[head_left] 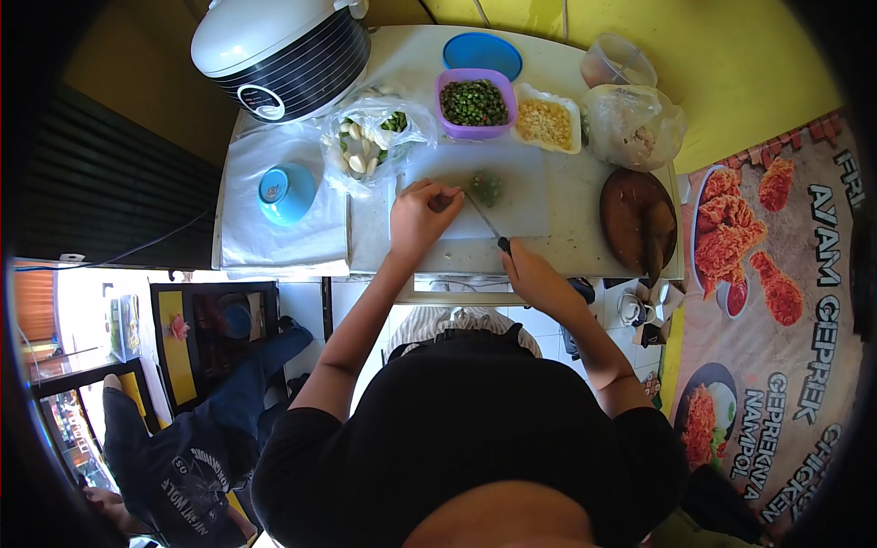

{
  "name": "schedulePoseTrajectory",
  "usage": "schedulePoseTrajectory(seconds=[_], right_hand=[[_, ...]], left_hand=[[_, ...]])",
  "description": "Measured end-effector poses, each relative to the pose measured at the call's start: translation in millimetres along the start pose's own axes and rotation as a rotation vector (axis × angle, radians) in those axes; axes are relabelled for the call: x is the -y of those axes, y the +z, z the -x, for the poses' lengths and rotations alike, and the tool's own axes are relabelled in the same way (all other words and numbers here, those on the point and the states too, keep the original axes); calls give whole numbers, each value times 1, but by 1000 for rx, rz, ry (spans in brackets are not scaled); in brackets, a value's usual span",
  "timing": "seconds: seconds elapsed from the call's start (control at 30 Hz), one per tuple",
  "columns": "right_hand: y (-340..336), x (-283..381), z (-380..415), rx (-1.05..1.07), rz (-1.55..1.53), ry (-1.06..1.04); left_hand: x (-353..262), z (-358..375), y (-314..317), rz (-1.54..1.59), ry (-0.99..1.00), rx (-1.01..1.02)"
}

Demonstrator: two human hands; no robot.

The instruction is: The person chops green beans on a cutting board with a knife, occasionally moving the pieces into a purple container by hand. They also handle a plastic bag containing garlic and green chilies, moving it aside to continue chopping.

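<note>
My right hand (534,276) is closed around the dark handle of a knife (485,218), its thin blade slanting up and left over a pale cutting board (525,205). Beside the blade tip, my left hand (426,212) has its fingers pinched together over the board; what they hold, if anything, is too small to make out. A small pile of chopped green pieces (485,188) lies on the board, just right of the blade tip. Behind the board stands a purple container (477,132) full of chopped greens, next to a white tray (574,137) of chopped yellowish pieces.
Left are a rice cooker (306,59), an upturned blue bowl (290,194) and a plastic bag (365,155) of peeled garlic. Right are a stone mortar (626,219) with a pestle, a tied clear bag (635,128) and a clear tub (618,62). Another person (196,457) is at lower left.
</note>
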State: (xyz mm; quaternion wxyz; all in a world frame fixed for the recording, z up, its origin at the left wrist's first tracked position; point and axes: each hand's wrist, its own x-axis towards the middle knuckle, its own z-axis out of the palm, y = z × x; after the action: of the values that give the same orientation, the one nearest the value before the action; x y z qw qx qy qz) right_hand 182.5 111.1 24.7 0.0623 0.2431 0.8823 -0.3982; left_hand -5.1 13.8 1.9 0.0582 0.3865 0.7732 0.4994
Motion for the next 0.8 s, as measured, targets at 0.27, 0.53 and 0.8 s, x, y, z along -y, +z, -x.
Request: schedulePoseTrajectory(seconds=[0.27, 0.53, 0.8], right_hand=[[5, 3, -20, -100, 70, -10], [0, -4, -15, -79, 65, -23], [-16, -4, -6, -63, -33, -15]], left_hand=[[4, 0, 0, 15, 22, 8], [-1, 0, -1, -37, 60, -19], [3, 4, 1, -20, 22, -65]])
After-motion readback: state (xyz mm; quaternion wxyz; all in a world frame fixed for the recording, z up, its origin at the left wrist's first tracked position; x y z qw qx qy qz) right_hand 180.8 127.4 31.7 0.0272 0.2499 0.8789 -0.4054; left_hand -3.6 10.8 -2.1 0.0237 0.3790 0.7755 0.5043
